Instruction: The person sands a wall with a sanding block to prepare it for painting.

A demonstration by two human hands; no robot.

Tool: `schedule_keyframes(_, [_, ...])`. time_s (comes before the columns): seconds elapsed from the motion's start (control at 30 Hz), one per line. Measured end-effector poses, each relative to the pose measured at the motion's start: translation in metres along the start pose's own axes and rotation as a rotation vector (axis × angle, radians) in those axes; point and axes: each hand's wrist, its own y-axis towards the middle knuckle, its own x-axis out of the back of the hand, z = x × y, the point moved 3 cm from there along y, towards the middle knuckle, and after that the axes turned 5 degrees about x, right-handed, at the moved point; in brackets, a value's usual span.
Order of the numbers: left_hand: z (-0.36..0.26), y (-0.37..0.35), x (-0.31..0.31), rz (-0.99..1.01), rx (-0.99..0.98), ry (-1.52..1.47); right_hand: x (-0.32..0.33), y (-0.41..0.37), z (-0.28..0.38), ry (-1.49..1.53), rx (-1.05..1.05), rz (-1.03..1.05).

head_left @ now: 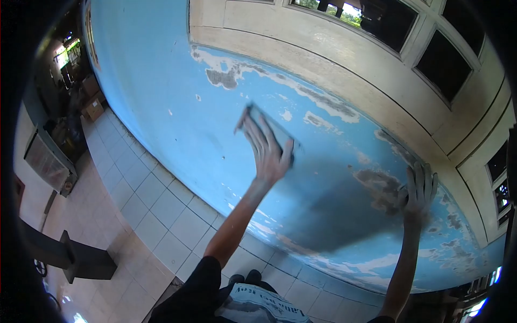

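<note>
My left hand [265,151] presses a dark, thin sheet that looks like sandpaper [278,131] against the light-blue wall [161,86]. Its fingers lie over the sheet and the thumb is along its right edge; the hand and sheet are slightly blurred. Farther right, my right hand [419,189] rests on the wall with fingers stretched upward, beside a grey patch [379,185] of bared plaster. Pale dust covers the fingers of both hands. No object shows in the right hand, though its palm is hidden.
Peeling paint [318,99] runs below the cream wooden window frame [323,43]. White floor tiles [148,196] border the wall's foot. At left are a dark beam-like stand [89,258], a grey-framed panel [51,161] and cardboard boxes [93,109].
</note>
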Motion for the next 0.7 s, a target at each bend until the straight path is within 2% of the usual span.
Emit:
schedule_keyframes(0.13, [-0.029, 0.077, 0.037, -0.065, -0.042, -0.054, 0.000, 0.002, 0.002, -0.053, -0.015, -0.016])
schedule_keyframes(0.2, [-0.022, 0.052, 0.021, -0.082, -0.034, -0.066, 0.001, 0.001, 0.003, -0.026, -0.011, -0.013])
schedule_keyframes(0.27, [-0.015, -0.008, -0.005, -0.051, -0.176, 0.011, -0.001, 0.004, 0.002, -0.004, -0.001, -0.034])
schedule_keyframes(0.3, [-0.013, -0.016, -0.007, -0.061, -0.184, 0.012, -0.002, 0.003, 0.002, -0.011, 0.006, -0.037])
schedule_keyframes(0.37, [-0.012, -0.024, -0.014, 0.008, -0.105, 0.038, -0.003, 0.001, 0.000, -0.023, 0.011, -0.034])
schedule_keyframes(0.47, [-0.046, 0.041, 0.020, -0.040, -0.087, -0.029, -0.006, -0.001, 0.001, -0.024, 0.022, -0.049])
schedule_keyframes(0.53, [-0.046, 0.047, 0.020, -0.021, -0.103, -0.022, -0.001, 0.002, 0.002, -0.028, 0.016, -0.046])
schedule_keyframes(0.6, [-0.044, 0.026, 0.011, -0.017, -0.119, -0.018, 0.001, 0.006, 0.005, -0.032, 0.004, -0.050])
schedule_keyframes(0.67, [-0.029, -0.033, -0.018, 0.041, -0.182, 0.074, 0.004, 0.008, 0.006, -0.043, -0.013, -0.069])
schedule_keyframes(0.7, [-0.034, -0.030, -0.013, 0.034, -0.173, 0.091, 0.003, 0.008, 0.006, -0.016, -0.010, -0.059])
